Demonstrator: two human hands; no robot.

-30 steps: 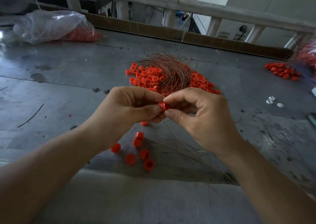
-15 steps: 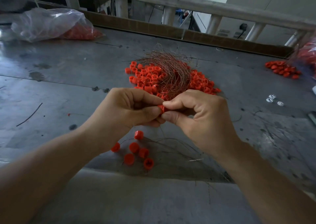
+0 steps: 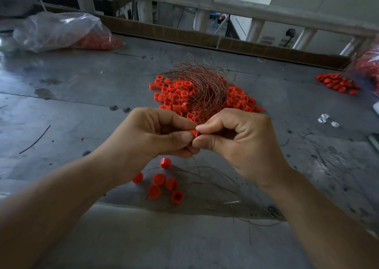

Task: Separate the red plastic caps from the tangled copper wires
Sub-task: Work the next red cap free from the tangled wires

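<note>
Between my two hands sits one red cap point(image 3: 193, 132), mostly hidden by fingertips. My left hand point(image 3: 155, 135) pinches it with thumb and forefinger. My right hand point(image 3: 242, 143) pinches it from the other side. A thin copper wire point(image 3: 194, 162) hangs down from the cap. Behind my hands lies a tangle of copper wires point(image 3: 203, 88) on a pile of red caps point(image 3: 176, 92). Several loose red caps point(image 3: 162, 180) lie below my hands, beside loose wire strands point(image 3: 221, 184).
The grey metal table point(image 3: 82, 96) has a raised brown edge at the back. A clear plastic bag point(image 3: 61, 30) with red caps lies far left. Another heap of red caps point(image 3: 336, 81) lies far right, near small white parts point(image 3: 326, 121). A dark wire piece point(image 3: 34, 139) lies left.
Both hands have stayed together on the cap, shifting slightly. The loose caps below look regrouped since one second ago.
</note>
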